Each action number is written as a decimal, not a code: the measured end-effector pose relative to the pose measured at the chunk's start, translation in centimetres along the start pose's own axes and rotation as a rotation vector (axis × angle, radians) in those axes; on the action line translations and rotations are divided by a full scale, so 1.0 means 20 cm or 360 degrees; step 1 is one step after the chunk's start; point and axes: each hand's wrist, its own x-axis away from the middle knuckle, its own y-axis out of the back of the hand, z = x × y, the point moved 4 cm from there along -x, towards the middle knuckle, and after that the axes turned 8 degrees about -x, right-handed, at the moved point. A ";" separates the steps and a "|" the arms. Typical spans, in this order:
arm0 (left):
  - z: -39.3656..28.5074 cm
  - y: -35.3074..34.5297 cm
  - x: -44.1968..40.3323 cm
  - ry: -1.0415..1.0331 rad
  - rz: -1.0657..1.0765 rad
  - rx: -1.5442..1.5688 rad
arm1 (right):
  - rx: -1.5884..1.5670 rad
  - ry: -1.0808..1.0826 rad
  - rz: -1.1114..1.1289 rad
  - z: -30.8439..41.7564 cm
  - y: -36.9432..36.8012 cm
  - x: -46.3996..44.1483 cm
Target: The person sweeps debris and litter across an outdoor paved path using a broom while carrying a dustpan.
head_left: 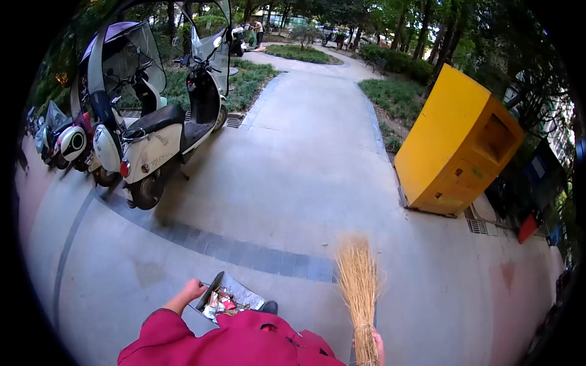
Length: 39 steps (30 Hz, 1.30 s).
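Observation:
At lower left, my left hand (195,288) is closed round the handle of a metal dustpan (243,293). Scraps of paper and other litter (221,304) lie in the pan, one piece bright red. My right hand (378,345), partly cut off behind the straw, grips a straw broom (359,280) near the bottom of the view. The broom's bristles point up and away from me, slightly blurred at the tips. A dark shoe (268,307) shows beside the pan. My red sleeve and top fill the bottom edge.
Scooters (165,131) with rain canopies stand parked at left. A large yellow bin (448,152) stands at right, near a drain grate (477,227). The paved path (305,134) runs ahead between planted beds. Far off, a person (259,33) stands by a scooter.

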 end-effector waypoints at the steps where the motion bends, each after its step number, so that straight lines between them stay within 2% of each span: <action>1: -0.08 0.02 -0.10 0.0002 0.0040 0.0019 | 0.0002 0.0009 -0.0029 0.05 -0.02 -0.06; 9: -0.49 0.15 -0.67 -0.0114 0.0085 0.0036 | 0.0010 0.0074 -0.0286 0.32 -0.02 -0.37; 13: -0.64 0.06 -0.87 -0.0122 0.0111 0.0059 | 0.0025 0.0099 -0.0414 0.43 0.09 -0.43; 16: -0.79 0.07 -0.94 -0.0332 -0.0032 0.0110 | 0.0016 0.0133 -0.0509 0.51 0.19 -0.41; 19: -1.06 0.21 -0.98 -0.0246 0.0153 -0.0014 | 0.0014 0.0158 -0.0585 0.61 0.32 -0.41; 22: -1.19 0.16 -1.14 -0.0317 0.0116 -0.0057 | -0.0006 0.0177 -0.0661 0.75 0.45 -0.44; 26: -1.46 0.14 -1.34 -0.0346 0.0186 -0.0313 | -0.0037 0.0176 -0.0745 0.98 0.70 -0.56; 27: -1.65 0.14 -1.31 -0.0328 0.0247 -0.0357 | -0.0044 0.0165 -0.0758 1.07 0.84 -0.59; 34: -2.28 0.08 -1.50 -0.0258 0.0491 -0.0621 | 0.0055 0.0082 -0.0871 1.52 1.49 -0.83; 37: -2.47 0.07 -1.52 -0.0257 0.0535 -0.0668 | 0.0156 -0.0015 -0.0845 1.61 1.75 -0.98; 39: -2.51 0.07 -1.54 -0.0302 0.0499 -0.0697 | 0.0207 -0.0127 -0.0778 1.55 1.88 -1.11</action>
